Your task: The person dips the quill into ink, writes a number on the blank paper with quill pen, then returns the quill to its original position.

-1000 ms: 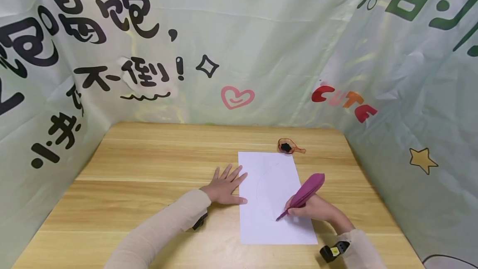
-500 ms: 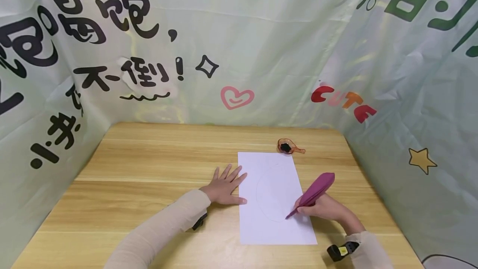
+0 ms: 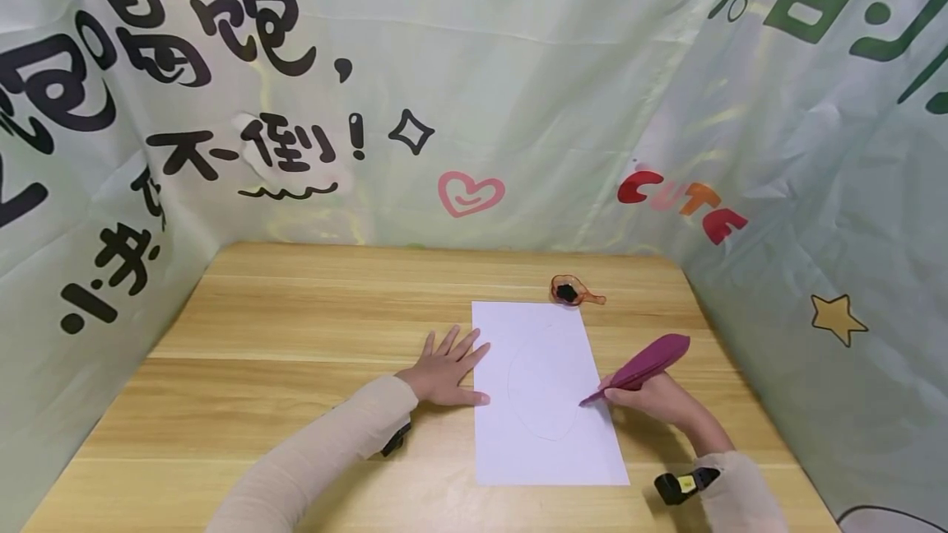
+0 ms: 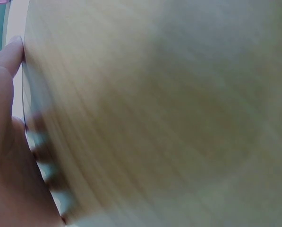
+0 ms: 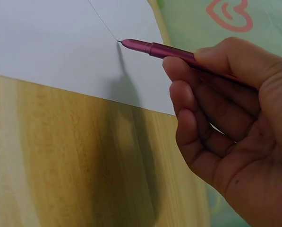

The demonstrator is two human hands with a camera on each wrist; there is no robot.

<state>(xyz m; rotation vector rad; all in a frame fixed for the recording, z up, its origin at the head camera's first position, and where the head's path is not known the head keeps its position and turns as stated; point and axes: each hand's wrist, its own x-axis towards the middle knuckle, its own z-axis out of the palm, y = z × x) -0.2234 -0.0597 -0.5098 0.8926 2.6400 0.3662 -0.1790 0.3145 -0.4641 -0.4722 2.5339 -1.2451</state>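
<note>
A white sheet of paper lies on the wooden table, bearing a thin curved pencil-thin line that forms most of an oval. My right hand pinches a dark magenta feather-shaped pen between thumb and fingers. In the right wrist view the tip of the pen is at the end of the drawn line, near the sheet's right edge. My left hand lies flat with fingers spread, its fingertips and thumb on the paper's left edge. The left wrist view shows part of the left hand beside the tabletop.
Behind the paper's top right corner sits a small translucent orange-red dish with a handle, holding something black. The wooden table is bounded at the back and sides by a printed pale cloth.
My right hand and the pen have moved right, then up along the paper's right side. The drawn line has grown round the bottom and up the right. My left hand stays still.
</note>
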